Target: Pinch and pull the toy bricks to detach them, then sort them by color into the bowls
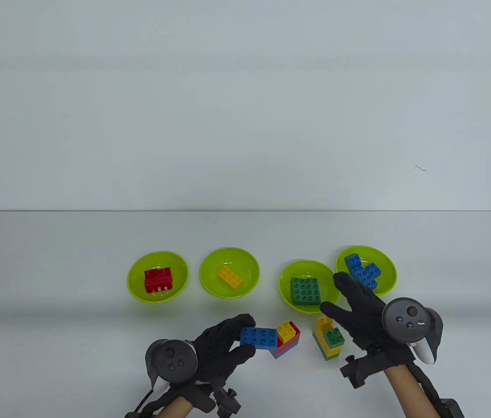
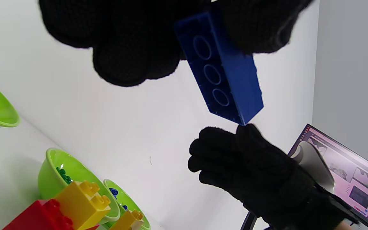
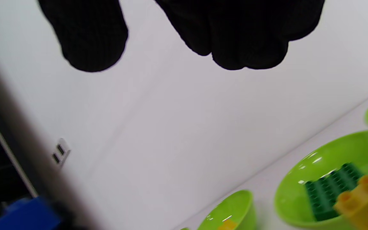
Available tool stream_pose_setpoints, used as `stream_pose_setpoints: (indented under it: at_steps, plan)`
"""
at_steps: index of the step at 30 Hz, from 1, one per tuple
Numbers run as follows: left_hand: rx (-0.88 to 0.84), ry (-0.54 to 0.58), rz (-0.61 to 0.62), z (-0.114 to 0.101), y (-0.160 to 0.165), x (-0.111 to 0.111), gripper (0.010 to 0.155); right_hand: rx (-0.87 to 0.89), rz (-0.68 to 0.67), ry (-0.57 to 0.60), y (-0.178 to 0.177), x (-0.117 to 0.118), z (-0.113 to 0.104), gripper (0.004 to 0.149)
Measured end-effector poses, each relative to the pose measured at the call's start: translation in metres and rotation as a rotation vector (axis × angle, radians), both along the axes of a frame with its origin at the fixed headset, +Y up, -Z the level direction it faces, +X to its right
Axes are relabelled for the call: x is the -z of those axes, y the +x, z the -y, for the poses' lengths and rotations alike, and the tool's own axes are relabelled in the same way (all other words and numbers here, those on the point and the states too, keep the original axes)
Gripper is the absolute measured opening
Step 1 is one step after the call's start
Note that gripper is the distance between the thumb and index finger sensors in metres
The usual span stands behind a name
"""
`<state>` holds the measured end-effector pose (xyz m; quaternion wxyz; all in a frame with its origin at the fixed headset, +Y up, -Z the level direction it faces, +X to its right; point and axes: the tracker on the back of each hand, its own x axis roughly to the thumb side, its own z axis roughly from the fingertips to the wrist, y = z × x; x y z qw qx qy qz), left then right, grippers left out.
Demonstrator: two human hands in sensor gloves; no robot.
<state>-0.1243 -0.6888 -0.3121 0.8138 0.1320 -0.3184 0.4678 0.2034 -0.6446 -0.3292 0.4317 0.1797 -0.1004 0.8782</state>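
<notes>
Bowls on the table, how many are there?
4, in a row: one with red bricks, one with a yellow brick, one with green bricks, one with blue bricks.

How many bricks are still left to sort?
Sorted so far: red bricks, one yellow brick, green bricks and blue bricks, each in its own bowl. The left hand pinches a long blue brick, pulled free. Left: a red-yellow clump and a yellow-green stack. The right hand is empty.

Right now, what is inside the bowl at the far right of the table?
The far-right bowl holds blue bricks, loosely piled. The right hand covers the bowl's near-left edge, so anything there cannot be seen.
</notes>
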Motion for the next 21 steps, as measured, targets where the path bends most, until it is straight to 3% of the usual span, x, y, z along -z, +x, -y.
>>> stream_pose_setpoints:
  at_steps: [4,11,21]
  plan:
    - [-0.01,0.005,0.026,-0.003,0.003,-0.003,0.066,0.058,-0.142,-0.03,-0.026,-0.02,0.01,0.081]
    - [-0.012,-0.01,0.065,0.0,0.009,-0.007,0.066,0.124,-0.297,-0.073,-0.049,-0.031,0.028,0.079]
    - [-0.003,-0.023,0.081,0.003,0.014,-0.009,0.066,0.044,-0.309,0.008,-0.062,-0.047,0.03,0.071]
